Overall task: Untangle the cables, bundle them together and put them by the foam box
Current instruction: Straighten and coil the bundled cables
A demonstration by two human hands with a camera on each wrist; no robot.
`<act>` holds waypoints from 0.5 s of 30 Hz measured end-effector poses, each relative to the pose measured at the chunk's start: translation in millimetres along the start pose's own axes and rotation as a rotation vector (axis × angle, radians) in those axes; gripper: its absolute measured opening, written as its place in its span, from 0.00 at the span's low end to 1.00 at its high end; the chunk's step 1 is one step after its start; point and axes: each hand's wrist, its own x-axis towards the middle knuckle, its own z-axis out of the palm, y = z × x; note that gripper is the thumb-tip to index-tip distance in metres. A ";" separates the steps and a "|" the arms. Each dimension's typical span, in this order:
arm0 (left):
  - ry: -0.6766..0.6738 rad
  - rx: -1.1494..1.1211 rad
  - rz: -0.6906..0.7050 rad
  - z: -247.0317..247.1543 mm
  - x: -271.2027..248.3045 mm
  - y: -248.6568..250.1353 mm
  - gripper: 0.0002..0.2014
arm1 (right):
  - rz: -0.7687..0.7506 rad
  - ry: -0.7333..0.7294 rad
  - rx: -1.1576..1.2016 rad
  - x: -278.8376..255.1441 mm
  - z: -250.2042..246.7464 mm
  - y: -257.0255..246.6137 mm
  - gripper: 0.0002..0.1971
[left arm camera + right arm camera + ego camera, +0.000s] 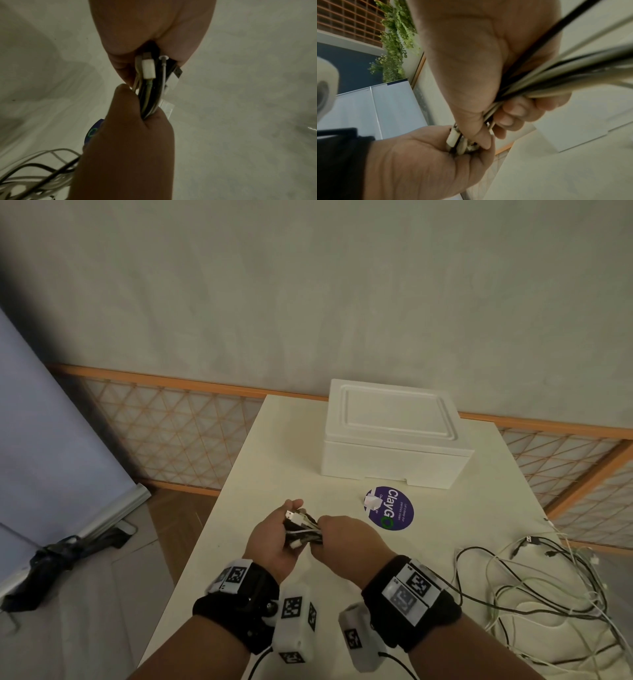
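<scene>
Over the middle of the white table [274, 457], both hands hold one bunch of black and white cables [303, 527]. My left hand [274, 534] lies palm up, curled round the plug ends [149, 69]. Just to its right, my right hand [346, 539] grips the same bunch [556, 75] in a fist. From that fist the cables trail off to a loose tangle [548, 580] on the table's right side. The white foam box [394, 436], lid on, stands at the back of the table beyond the hands.
A round purple sticker [390, 508] with a small white piece [371, 503] on it lies between the hands and the box. The table's left edge [205, 529] drops to the floor close to my left hand. A lattice screen [171, 433] runs behind the table.
</scene>
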 end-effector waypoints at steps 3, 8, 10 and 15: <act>0.024 0.012 0.024 2.8 0.9 -1.3 0.11 | -0.002 0.015 -0.049 0.9 -2.3 -4.4 0.12; -0.006 0.040 0.055 2.7 0.9 0.6 0.20 | 0.007 0.018 -0.066 2.0 1.8 -3.9 0.12; -0.038 0.014 0.035 2.1 0.8 2.1 0.20 | 0.011 0.015 -0.069 2.4 1.2 -2.9 0.13; -0.029 0.075 0.056 4.9 -1.2 -0.4 0.11 | -0.027 0.018 -0.108 4.2 -0.8 -4.4 0.12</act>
